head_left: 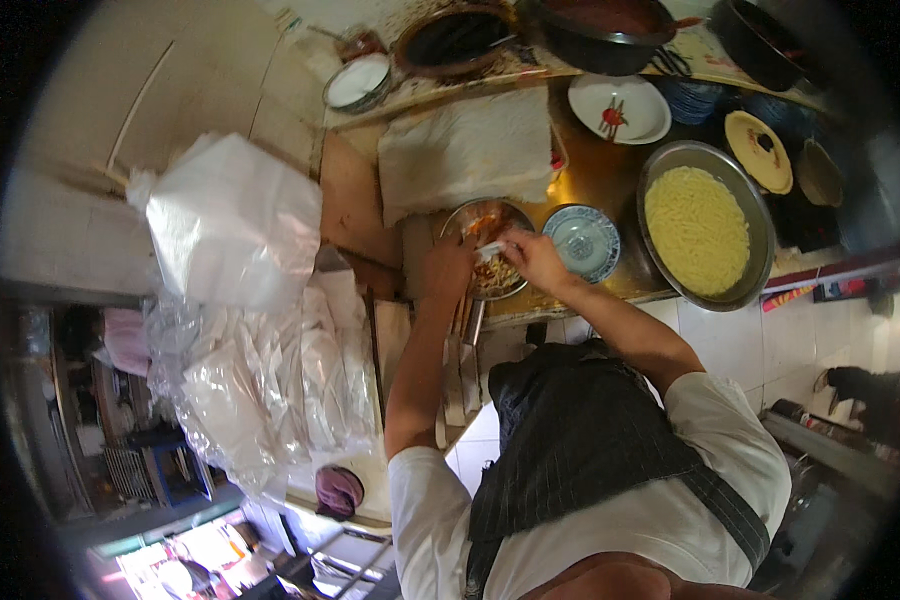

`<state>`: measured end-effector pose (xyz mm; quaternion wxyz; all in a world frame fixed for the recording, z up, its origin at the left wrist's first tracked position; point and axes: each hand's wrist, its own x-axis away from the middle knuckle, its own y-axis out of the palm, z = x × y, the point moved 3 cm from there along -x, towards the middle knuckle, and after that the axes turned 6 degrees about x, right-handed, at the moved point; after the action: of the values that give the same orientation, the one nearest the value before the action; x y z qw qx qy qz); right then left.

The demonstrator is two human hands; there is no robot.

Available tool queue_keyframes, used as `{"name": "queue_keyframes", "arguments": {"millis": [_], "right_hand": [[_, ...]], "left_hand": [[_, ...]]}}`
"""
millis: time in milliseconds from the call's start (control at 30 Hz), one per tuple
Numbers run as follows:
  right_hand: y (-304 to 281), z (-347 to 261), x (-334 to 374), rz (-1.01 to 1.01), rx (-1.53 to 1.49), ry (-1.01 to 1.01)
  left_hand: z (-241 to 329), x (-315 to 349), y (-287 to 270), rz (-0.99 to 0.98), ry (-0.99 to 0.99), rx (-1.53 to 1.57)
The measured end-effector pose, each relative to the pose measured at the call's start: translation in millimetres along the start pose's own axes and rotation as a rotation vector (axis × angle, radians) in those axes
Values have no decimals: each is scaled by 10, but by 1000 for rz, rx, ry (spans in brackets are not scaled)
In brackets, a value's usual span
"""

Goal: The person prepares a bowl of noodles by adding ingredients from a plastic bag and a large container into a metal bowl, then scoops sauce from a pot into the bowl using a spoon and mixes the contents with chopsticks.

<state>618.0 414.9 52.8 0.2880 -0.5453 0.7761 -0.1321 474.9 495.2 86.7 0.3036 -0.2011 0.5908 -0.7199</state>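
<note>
A round metal pan (517, 212) sits on the counter's near edge, its handle (474, 326) pointing towards me. Red sauce and pale chopped bits lie inside it. Over the pan, my right hand (535, 258) is closed on a small white piece (491, 249), too small to name for sure. My left hand (448, 265) is at the pan's left side, its fingertips reaching over the rim; I cannot make out whether they grip anything. Just right of the pan stands a blue-patterned bowl (582, 243), close to my right hand.
A large metal basin (760, 262) of yellow noodles stands at the right. Behind the pan lies a pale cloth (465, 155). A white bowl (620, 108) and dark pots (600, 40) are farther back. Plastic-wrapped packs (260, 380) fill the left.
</note>
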Motion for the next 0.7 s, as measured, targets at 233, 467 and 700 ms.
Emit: {"name": "queue_keyframes", "arguments": {"millis": [233, 467, 700], "right_hand": [[-56, 46, -12, 41, 43, -94], [-219, 8, 36, 64, -100, -77], [-629, 120, 524, 189, 8, -22]], "left_hand": [[83, -175, 122, -25, 102, -114], [350, -207, 38, 28, 46, -54], [166, -284, 445, -21, -138, -47]]}}
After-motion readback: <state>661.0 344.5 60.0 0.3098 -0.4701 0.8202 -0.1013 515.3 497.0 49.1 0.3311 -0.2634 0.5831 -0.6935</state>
